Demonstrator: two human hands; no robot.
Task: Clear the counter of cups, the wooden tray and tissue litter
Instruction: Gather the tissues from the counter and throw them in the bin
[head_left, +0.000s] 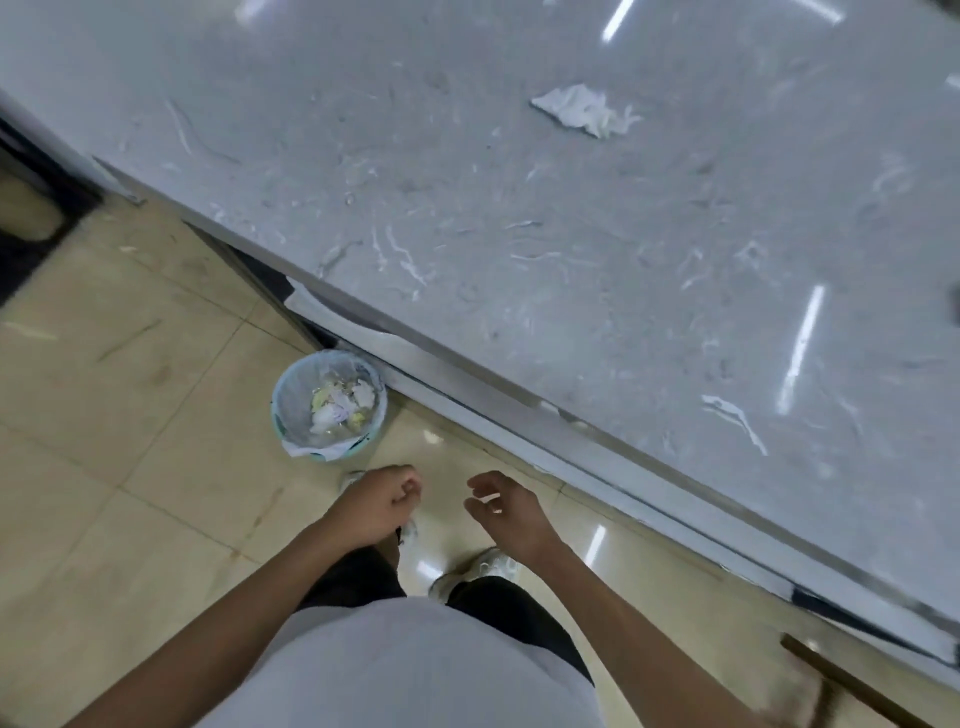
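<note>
We see neither grip holding anything. Our left hand (376, 501) has its fingers curled in toward the palm, a loose fist around nothing, and it hangs over the floor (130, 415) just short of the bin (291, 410). Our right hand (506, 506) is slack, fingers bent a little and spread apart, thumb and forefinger well open, also over the floor and near the bench (519, 208) edge. The two hands are close together but not touching.

On the bench we count one tissue (584, 111), a crumpled white wad lying well in from the edge and far from both hands. We see no cups and no wooden tray in this view; a dark shape at the right border is too cut off to name.

One bin stands on the floor, right against the bench base. It is round, lined with a pale bag, and has several white and yellowish scraps of litter (340, 405) in its bottom; we cannot count them surely.

Below the hands we see two pale shoes (488, 566), dark shorts and a white shirt. One brown strip (852, 680) slants along the lower right, blurred.
</note>
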